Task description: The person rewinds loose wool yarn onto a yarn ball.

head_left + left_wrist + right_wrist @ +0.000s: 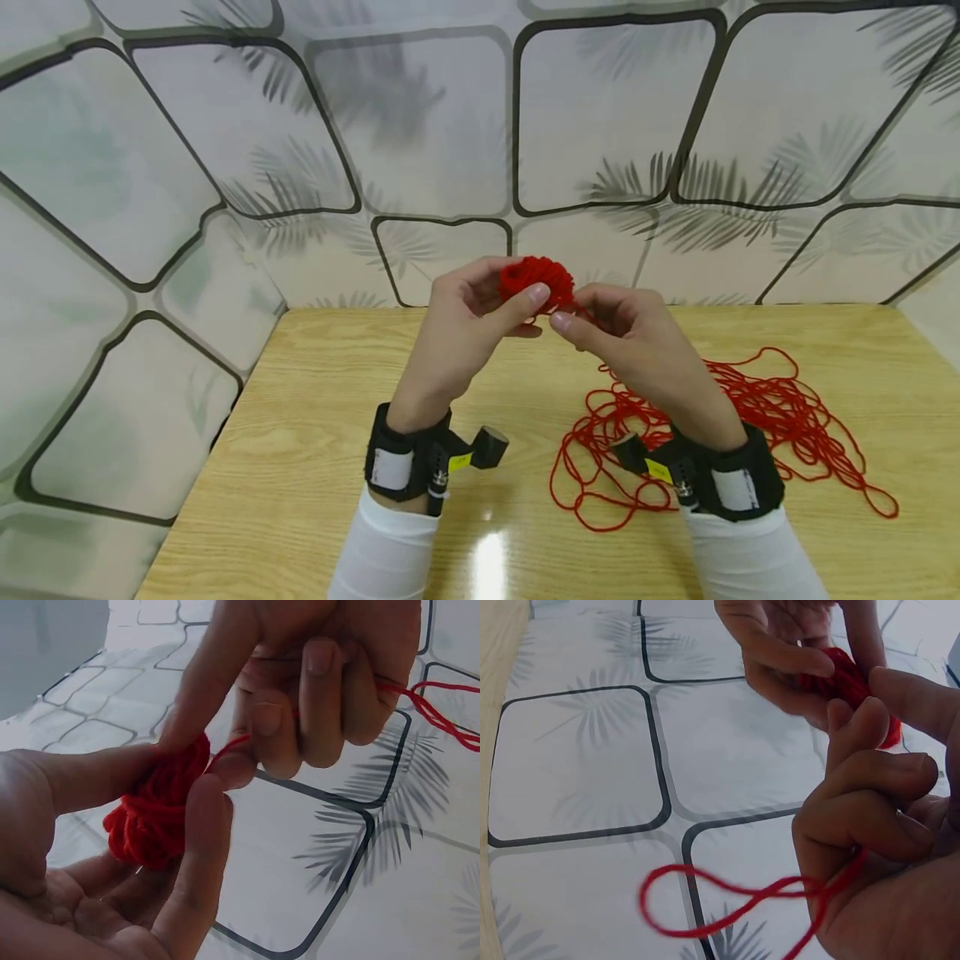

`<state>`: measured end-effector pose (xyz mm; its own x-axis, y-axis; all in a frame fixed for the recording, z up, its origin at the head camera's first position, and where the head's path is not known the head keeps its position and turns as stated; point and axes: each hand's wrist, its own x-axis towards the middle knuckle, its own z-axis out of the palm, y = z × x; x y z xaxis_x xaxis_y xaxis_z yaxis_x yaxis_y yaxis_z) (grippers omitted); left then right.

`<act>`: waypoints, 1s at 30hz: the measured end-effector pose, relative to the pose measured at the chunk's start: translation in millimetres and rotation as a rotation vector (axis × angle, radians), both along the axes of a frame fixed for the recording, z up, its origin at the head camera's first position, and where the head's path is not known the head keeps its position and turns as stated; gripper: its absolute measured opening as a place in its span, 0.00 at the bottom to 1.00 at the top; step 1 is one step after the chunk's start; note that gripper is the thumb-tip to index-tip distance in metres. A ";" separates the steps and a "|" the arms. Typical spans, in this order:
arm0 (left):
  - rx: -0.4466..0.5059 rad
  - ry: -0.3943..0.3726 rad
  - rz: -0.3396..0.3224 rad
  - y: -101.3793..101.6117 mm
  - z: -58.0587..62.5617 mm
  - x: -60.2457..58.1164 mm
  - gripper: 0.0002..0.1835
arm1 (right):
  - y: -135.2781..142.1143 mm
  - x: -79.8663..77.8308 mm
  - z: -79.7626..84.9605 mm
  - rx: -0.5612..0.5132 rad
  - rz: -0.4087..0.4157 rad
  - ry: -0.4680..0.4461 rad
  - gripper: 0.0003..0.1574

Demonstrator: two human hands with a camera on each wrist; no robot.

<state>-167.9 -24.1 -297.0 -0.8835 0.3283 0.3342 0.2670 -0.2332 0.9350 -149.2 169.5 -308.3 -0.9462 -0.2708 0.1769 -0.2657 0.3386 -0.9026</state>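
Note:
Above the table, my left hand (461, 325) grips a small ball of red yarn (542, 279) between thumb and fingers. In the left wrist view the wound strands of the yarn ball (157, 814) show between thumb and fingertips. Close on its right, my right hand (637, 333) pinches the yarn strand (229, 748) at the ball's side, its other fingers curled over the strand. From that hand's lower side a loop of yarn (705, 930) hangs in the right wrist view. The palm side of the ball is partly hidden by the left fingers.
A loose tangle of red yarn (795, 417) spreads over the right half of the wooden table (285, 433), partly under the right forearm. Behind the table's far edge stands a patterned wall covering (420, 125). Both wrists wear black straps with small cameras.

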 end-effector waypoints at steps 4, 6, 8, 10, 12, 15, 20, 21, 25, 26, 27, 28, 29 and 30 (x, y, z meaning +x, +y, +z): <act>0.148 -0.066 0.036 -2.1 -1.5 -3.2 0.20 | 4.7 1.2 0.6 0.009 0.039 0.032 0.17; 0.200 -0.094 0.058 -2.6 -1.3 -4.1 0.21 | 6.1 1.9 0.5 0.022 0.067 0.069 0.15; 0.232 -0.112 0.086 -2.6 -1.2 -5.0 0.21 | 6.7 2.9 0.6 0.044 0.096 0.104 0.13; 0.247 -0.114 0.115 -2.2 -1.7 -6.0 0.21 | 6.9 4.6 1.2 0.085 0.128 0.132 0.11; 0.251 -0.099 0.140 -1.2 -2.8 -7.1 0.21 | 7.0 7.1 2.6 0.131 0.159 0.154 0.10; 0.210 -0.036 0.182 0.7 -5.0 -8.3 0.21 | 6.9 11.5 6.0 0.181 0.199 0.174 0.08; 0.136 0.041 0.214 3.1 -8.0 -8.5 0.20 | 8.9 18.3 11.7 0.220 0.188 0.195 0.07; 0.134 0.041 0.212 3.3 -8.3 -8.4 0.20 | 9.6 19.1 12.4 0.222 0.182 0.199 0.07; 0.151 0.024 0.201 3.8 -9.1 -8.6 0.20 | 12.6 19.8 13.4 0.213 0.179 0.232 0.05; 0.150 0.021 0.203 4.0 -9.4 -8.8 0.20 | 13.4 19.7 13.2 0.208 0.178 0.239 0.05; 0.146 0.020 0.206 4.2 -9.6 -8.9 0.20 | 14.1 19.7 13.2 0.206 0.182 0.246 0.05; 0.140 0.020 0.207 4.3 -9.7 -9.3 0.20 | 14.8 19.6 13.2 0.204 0.186 0.253 0.05; 0.134 0.014 0.205 4.3 -9.8 -9.6 0.20 | 15.5 19.4 13.2 0.201 0.194 0.259 0.05; 0.134 0.002 0.194 4.3 -9.7 -9.8 0.20 | 15.9 19.3 13.4 0.196 0.197 0.264 0.04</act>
